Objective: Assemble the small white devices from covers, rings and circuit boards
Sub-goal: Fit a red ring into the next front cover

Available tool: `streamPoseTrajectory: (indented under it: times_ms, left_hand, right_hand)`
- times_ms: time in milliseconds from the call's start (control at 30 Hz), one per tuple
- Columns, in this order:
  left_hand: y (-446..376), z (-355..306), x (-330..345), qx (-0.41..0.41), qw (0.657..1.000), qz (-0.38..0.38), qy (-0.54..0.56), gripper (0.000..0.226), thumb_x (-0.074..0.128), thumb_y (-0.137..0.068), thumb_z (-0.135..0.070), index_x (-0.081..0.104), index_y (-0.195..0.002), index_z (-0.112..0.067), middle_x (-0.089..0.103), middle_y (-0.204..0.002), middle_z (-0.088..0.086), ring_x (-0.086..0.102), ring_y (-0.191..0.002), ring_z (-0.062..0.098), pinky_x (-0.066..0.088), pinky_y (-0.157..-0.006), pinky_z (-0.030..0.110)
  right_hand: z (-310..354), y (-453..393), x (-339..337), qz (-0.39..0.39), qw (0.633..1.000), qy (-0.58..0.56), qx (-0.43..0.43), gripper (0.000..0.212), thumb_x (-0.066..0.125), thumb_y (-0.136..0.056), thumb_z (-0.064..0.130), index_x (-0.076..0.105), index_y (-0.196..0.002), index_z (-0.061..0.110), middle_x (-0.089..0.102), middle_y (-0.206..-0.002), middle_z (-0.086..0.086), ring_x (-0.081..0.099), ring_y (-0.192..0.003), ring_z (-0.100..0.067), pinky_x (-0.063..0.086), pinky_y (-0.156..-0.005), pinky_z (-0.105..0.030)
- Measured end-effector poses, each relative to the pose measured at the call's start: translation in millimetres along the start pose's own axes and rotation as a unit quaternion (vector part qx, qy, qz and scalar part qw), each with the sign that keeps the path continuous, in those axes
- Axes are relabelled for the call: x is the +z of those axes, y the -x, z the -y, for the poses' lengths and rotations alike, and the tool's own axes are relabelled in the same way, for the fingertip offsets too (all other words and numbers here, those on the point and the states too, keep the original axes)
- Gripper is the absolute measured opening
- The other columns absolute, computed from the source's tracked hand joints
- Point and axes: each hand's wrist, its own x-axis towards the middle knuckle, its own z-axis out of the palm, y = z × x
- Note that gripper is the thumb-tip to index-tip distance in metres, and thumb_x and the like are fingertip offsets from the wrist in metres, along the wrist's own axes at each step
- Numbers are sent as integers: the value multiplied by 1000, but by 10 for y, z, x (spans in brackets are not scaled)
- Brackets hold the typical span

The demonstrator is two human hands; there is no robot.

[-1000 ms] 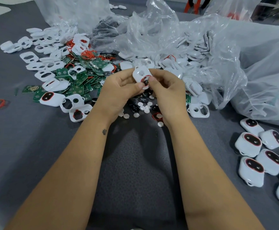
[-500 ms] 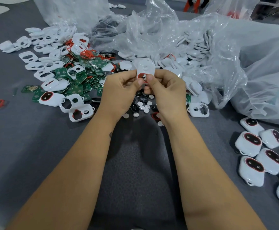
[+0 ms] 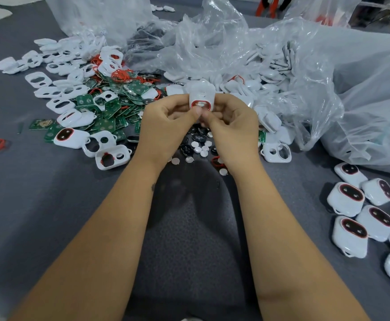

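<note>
Both my hands, left hand [image 3: 166, 122] and right hand [image 3: 232, 125], pinch the white cover [image 3: 201, 97] above mid-worktop; I'd thumb-press the red ring [image 3: 202, 105] evenly, keeping it untwisted.

circuit boards [image 3: 110, 112] lie left, finished devices [image 3: 360, 218] right, plastic bag [image 3: 328, 77] behind.

I see a white cover [image 3: 201, 95] with a red ring [image 3: 201, 104] round its opening at upper centre. Left of it lie green circuit boards [image 3: 110, 110] dotted with pale pads, among white covers [image 3: 60, 105] and red rings [image 3: 122, 75]. At lower right, white devices [image 3: 345, 201] show dark ovals edged red. Black ovals [image 3: 187, 149] and white discs [image 3: 204, 154] sit mid-frame on the grey table [image 3: 50, 205]. The bags [image 3: 328, 77] are clear plastic.
</note>
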Motion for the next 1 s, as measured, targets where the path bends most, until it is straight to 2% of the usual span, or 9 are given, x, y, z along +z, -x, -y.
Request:
streamPoseTrajectory:
  times_ms: [133,333,500,633,700,767,833,900,1000]
  left_hand:
    - [-20,34,-17,-6,1000,-7,-16,12,63,-93,-10,73,-101,-9,75,-89,-1,70,-79,9,54,-73,20]
    - [-13,28,-24,-1,999,-3,-37,14,61,-95,-12,74,-98,-17,76,-84,-9,70,-79,5,54,-72,19]
    - [1,7,4,-54,998,-1,-10,18,57,-97,-19,73,-101,-12,75,-92,0,70,-88,13,55,-78,26]
    - [27,-24,43,-53,996,66,20,25,58,-97,-21,64,-119,-11,71,-94,0,66,-89,11,55,-80,27]
    - [31,-26,41,-39,998,42,2,11,59,-97,-21,67,-102,-16,69,-84,-2,64,-80,10,53,-73,25]
    - [15,-2,17,-44,999,-16,-11,13,57,-98,-21,67,-90,-20,69,-79,-2,64,-76,10,53,-68,25]
    - [-18,22,-31,-68,994,-81,5,17,55,-98,-21,69,-87,-22,73,-78,-4,64,-72,9,53,-67,25]
    - [-57,38,-82,-80,988,-129,16,18,54,-99,-20,69,-90,-23,74,-74,-6,60,-62,3,49,-59,18]
    - [-91,45,-130,-80,983,-161,27,17,53,-99,-21,68,-93,-22,75,-75,-6,56,-55,2,46,-54,16]
  right_hand:
    - [-10,34,70,7,999,37,-13,20,64,-86,-6,64,-92,14,66,-76,1,62,-62,-1,53,-65,-17]
    - [-26,44,91,-2,998,57,-6,20,65,-87,-1,64,-88,18,68,-78,-1,65,-69,-9,59,-74,-31]
    - [-43,32,108,-32,996,75,-26,28,67,-85,1,60,-83,28,63,-74,9,56,-62,1,48,-60,-13]
    - [-106,48,88,-6,977,191,-92,22,61,-85,2,60,-85,24,63,-84,-3,59,-74,-15,53,-70,-33]
    - [-120,63,109,22,969,218,-114,23,57,-84,-1,63,-94,19,62,-89,-3,58,-77,-15,52,-71,-31]
    - [-120,68,138,39,975,191,-105,33,56,-84,-4,62,-111,14,62,-97,-1,59,-79,-8,51,-73,-19]
    - [-119,49,118,13,978,186,-91,39,55,-86,-1,58,-122,14,60,-103,3,59,-81,-5,48,-74,-14]
    - [-114,20,28,-42,968,235,-74,37,52,-86,5,61,-120,18,61,-107,6,57,-84,-6,47,-78,-20]
    - [-83,-33,-150,-129,951,278,-36,33,47,-81,3,67,-104,18,64,-106,3,57,-92,-11,47,-86,-31]
